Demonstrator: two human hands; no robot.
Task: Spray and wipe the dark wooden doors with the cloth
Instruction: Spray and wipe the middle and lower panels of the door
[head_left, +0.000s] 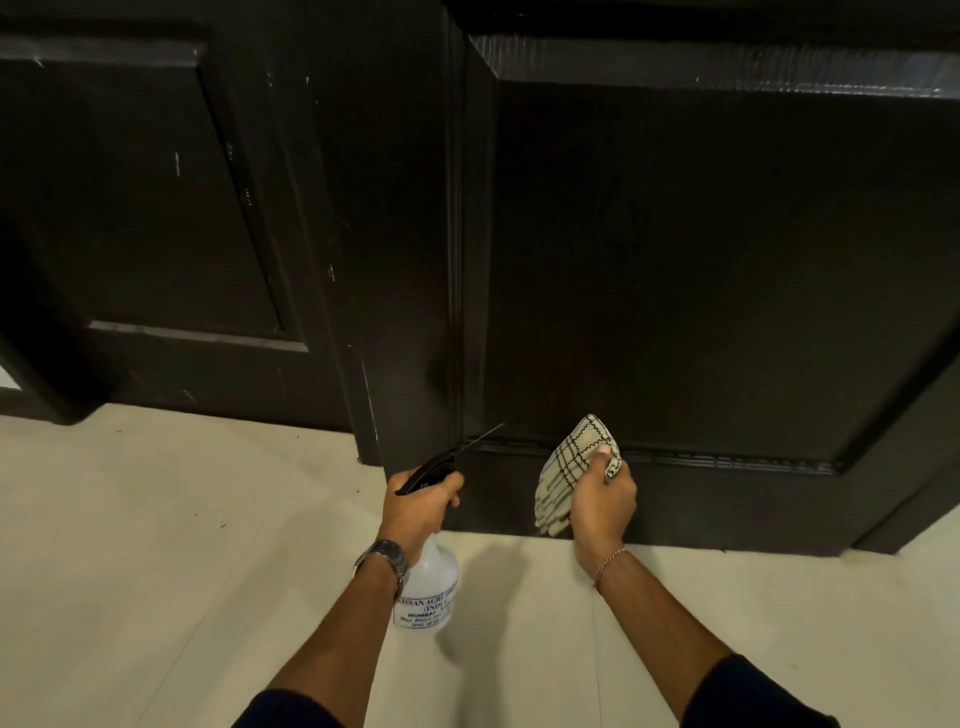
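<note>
Two dark wooden doors fill the upper view: the left door (156, 208) and the right door (701, 270), each with a recessed panel. My left hand (421, 506) grips the neck of a clear spray bottle (428, 592) with a black trigger head, its nozzle pointing at the bottom of the right door. My right hand (602, 506) holds a cream checked cloth (569, 467) against the right door's lower rail, just below the panel's moulding.
A pale tiled floor (182, 545) runs under both doors and towards me. The left door stands a little behind the right one, and their edges meet near the middle (457, 260). White scuffs mark the left door.
</note>
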